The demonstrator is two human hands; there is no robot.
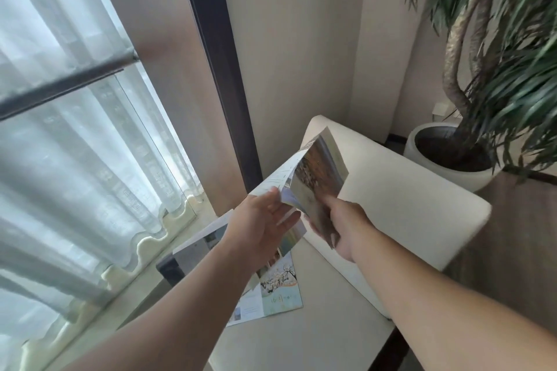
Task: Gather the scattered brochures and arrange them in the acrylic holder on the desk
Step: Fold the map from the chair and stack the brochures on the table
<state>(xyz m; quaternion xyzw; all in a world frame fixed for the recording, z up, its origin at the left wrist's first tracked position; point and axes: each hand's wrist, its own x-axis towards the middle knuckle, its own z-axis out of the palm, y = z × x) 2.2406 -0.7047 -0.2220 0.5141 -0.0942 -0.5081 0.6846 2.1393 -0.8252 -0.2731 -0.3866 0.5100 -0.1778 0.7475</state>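
Observation:
An unfolded brochure (316, 173) with a brown photo panel is held up over a cream armchair. My right hand (340, 223) grips its lower right edge. My left hand (265, 217) touches its left white panel, thumb on the paper and fingers spread underneath. A second brochure (277, 289), printed with a blossoming tree, lies flat on the armchair seat (316, 325) below my left forearm. A white sheet or booklet (208, 235) leans at the seat's left side, partly hidden by my left wrist. No acrylic holder or desk is in view.
The armchair's cream backrest (407, 199) stands to the right. A potted plant in a white pot (452, 159) is behind it at the far right. Sheer curtains (75, 144) and a glass window fill the left. A dark pillar (217, 69) rises in the middle.

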